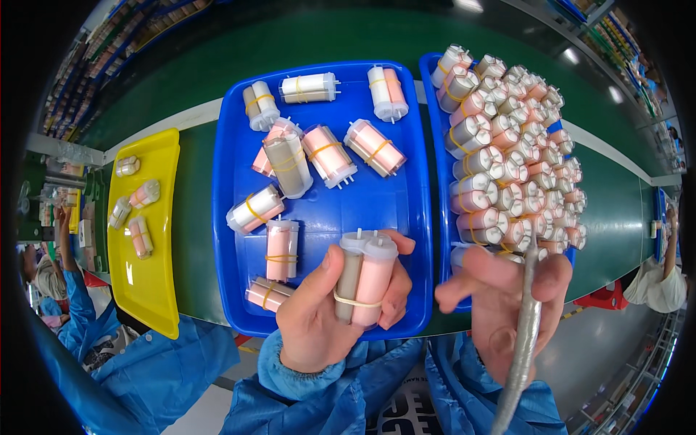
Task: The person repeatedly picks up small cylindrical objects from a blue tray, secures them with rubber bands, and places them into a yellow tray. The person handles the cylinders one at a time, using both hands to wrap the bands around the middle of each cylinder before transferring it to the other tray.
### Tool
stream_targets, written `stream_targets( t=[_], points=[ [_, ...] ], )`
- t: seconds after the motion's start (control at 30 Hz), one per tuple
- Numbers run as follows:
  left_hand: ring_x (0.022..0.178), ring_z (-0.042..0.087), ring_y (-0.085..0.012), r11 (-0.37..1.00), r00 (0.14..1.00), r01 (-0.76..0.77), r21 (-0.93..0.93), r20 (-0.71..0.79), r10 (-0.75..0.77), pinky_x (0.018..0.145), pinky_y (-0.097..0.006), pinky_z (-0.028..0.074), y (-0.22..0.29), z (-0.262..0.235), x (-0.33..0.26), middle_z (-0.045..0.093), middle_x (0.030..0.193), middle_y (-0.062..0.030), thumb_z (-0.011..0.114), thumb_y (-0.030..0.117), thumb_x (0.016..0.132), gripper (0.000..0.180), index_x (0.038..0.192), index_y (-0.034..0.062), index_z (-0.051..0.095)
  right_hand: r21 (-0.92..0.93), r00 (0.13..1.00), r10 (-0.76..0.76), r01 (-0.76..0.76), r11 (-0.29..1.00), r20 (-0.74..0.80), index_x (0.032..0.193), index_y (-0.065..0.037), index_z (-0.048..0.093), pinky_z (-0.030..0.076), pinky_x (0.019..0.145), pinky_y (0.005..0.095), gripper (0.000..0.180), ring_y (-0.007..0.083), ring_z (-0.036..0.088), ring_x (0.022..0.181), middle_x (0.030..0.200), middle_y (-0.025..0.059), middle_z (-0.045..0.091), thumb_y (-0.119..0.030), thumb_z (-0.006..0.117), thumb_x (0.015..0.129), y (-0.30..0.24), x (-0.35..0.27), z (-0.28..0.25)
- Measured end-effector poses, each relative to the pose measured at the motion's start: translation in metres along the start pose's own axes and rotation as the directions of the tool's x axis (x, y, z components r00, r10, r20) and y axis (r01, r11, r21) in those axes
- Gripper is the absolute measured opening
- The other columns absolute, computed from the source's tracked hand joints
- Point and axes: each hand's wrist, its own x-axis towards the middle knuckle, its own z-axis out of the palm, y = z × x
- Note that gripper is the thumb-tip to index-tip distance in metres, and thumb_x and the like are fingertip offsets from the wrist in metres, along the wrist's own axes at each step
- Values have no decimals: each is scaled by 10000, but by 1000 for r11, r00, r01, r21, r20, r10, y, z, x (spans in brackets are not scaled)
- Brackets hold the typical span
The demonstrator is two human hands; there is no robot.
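My left hand (pixel 310 313) is wrapped round a bundle of cylinders (pixel 366 279), pink and grey, with a clear plastic end cap on top and a rubber band round the lower part. This bundle stands nearly upright over the front edge of a blue tray (pixel 341 228). To the right is my right hand (pixel 511 308), slightly blurred, its thumb and fingers apart, near the front of a second blue tray (pixel 444 272). A silvery, rod-like or cable-like strip (pixel 523 326) crosses in front of that hand and hides part of it; I see no bundle in its fingers.
Several similar banded bundles (pixel 326 154) lie loose in the middle tray. A dense pile of bundles (pixel 511 156) fills the right tray. On the left, a yellow tray (pixel 148 283) holds several smaller-looking ones. The trays rest on a green tabletop (pixel 326 36); another person's blue sleeve (pixel 181 362) is at lower left.
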Motion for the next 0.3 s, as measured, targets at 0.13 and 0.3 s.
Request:
stream_targets(
  t=[0.13,0.3],
  points=[
    [626,472,-135,994,996,82,-68,-32,-84,588,-262,410,-8,3,0,533,788,-90,280,504,1014,666,1369,-51,372,-129,992,-79,66,989,-98,1112,-120,421,508,682,373,629,303,643,776,1051,255,644,-707,415,886,8,3,5],
    [607,491,-124,992,992,119,41,-44,-117,553,-260,431,-28,3,4,562,920,-141,353,473,1017,624,1477,62,263,-98,999,12,-15,995,-36,1036,-93,509,457,612,390,771,267,570,690,847,204,627,-784,206,878,-5,7,-4]
  ],
)
